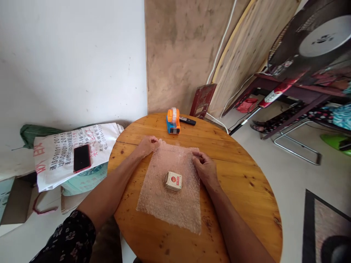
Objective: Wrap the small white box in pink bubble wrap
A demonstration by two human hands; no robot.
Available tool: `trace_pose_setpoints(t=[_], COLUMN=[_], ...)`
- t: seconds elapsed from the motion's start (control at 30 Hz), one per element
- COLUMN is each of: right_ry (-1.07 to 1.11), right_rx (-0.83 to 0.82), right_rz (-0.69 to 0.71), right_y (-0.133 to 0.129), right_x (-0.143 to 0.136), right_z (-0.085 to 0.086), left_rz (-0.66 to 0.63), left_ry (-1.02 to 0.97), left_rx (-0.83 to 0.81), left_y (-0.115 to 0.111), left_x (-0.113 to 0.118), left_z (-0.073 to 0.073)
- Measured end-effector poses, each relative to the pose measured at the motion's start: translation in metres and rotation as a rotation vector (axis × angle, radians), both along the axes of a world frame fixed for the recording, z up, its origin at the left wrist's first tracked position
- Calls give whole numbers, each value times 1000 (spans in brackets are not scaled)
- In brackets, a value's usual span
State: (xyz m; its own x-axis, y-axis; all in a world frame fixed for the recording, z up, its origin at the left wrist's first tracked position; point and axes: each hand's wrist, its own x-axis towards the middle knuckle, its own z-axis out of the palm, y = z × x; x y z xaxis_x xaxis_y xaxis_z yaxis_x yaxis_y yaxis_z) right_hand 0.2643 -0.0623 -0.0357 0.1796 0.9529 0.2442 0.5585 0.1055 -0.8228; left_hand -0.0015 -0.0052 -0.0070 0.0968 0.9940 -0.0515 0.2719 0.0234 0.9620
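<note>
A sheet of bubble wrap (161,204) lies spread on the round wooden table. Near its middle stands a small cream box (173,181) with a red round mark and red print. With fingers pinched, my left hand (148,146) grips the sheet's far left corner. My right hand (206,168) holds the sheet's right edge close to the far right corner, thumb and fingers closed on it. Neither hand touches the box.
Beyond the sheet, an orange and blue tape dispenser (173,121) stands beside a black utility-knife-like object (188,120) on the table (241,190). To the left, a phone (82,158) rests on printed white sacks (55,171). A large fan (309,47) and a seated person's legs (285,117) are at right.
</note>
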Motion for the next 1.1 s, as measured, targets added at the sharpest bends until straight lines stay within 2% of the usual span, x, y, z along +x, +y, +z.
trace_pose_setpoints(t=[0.17,0.47,0.67,0.87,1.1], right_ry=[-121,-273,-336,-393,-484], right_rx=[60,58,65,47,39], right_rz=[10,59,28,13,-17], right_y=[1,6,6,4,1], right_x=[2,1,-2,-7,-12], right_z=[0,-5,-5,-2,0], left_rz=[40,97,112,140,121], left_ry=[65,176,271,461,741], left_rx=[75,149,173,228,267], left_y=[2,1,1,1,-7], left_x=[1,1,1,1,6], left_z=[-7,-5,-9,-12,-7])
